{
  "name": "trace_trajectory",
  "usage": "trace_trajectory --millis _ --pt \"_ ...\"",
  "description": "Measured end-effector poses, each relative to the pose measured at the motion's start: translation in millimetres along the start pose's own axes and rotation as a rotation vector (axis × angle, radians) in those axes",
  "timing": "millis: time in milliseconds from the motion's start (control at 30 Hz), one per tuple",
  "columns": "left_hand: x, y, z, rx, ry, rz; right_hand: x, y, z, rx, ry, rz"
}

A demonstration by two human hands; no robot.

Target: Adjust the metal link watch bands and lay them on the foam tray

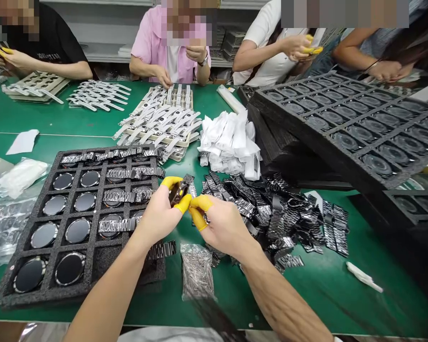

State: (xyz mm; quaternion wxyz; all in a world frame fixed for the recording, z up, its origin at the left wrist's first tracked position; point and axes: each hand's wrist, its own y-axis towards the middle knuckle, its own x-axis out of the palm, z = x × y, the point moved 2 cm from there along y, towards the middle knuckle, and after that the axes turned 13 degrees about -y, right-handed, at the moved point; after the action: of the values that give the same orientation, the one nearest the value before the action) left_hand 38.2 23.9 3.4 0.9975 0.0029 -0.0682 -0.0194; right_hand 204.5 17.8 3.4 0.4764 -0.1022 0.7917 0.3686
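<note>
In front of me, my left hand (157, 214) is closed around a dark watch (179, 191), tilted up between yellow-covered fingertips. My right hand (221, 224) pinches right beside it, thumb and forefinger also in yellow finger cots; whatever they hold is hidden. Left of my hands lies a black foam tray (89, 237) with round watch faces in its cells, several with black link bands across them. A heap of black link watch bands (271, 213) spreads behind and right of my right hand. Between my forearms rests a clear bag of thin metal pins (197, 273).
White-strapped watches (164, 121) and white wrapped pieces (231, 142) are piled farther back. Stacked black foam trays (364, 123) rise at the right. Plastic bags (21, 175) lie at the left, a white strip (364, 276) at the right. Several people work across the green table (67, 121).
</note>
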Motion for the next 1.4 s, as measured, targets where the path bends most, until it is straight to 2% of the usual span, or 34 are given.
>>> trace_trajectory --millis 167,233,433,700,900,1133,1233,1333,1400 --pt "4.8 -5 8 -0.087 -0.012 -0.082 -6 -2 17 0.190 0.231 0.377" --pt "5.6 -6 9 -0.126 0.013 -0.110 -3 -3 23 0.251 0.298 0.450" --pt "7.2 -7 7 -0.180 0.038 -0.139 4 0 26 0.238 0.371 0.483" --pt "6.2 -7 3 -0.171 -0.011 -0.139 7 3 23 0.178 0.187 0.524" --pt "5.6 -7 3 -0.195 -0.036 -0.127 9 0 22 0.120 0.145 0.614" --pt "5.9 -8 3 -0.215 -0.030 -0.148 11 -1 24 0.126 0.139 0.574" --pt "5.6 -7 3 -0.200 -0.006 -0.137 12 -2 25 0.155 0.128 0.517" --pt "4.8 -7 4 -0.195 -0.017 -0.110 13 0 28 0.237 0.255 0.374" --pt "4.2 -7 5 -0.286 -0.083 -0.099 16 2 32 0.326 0.483 0.219"
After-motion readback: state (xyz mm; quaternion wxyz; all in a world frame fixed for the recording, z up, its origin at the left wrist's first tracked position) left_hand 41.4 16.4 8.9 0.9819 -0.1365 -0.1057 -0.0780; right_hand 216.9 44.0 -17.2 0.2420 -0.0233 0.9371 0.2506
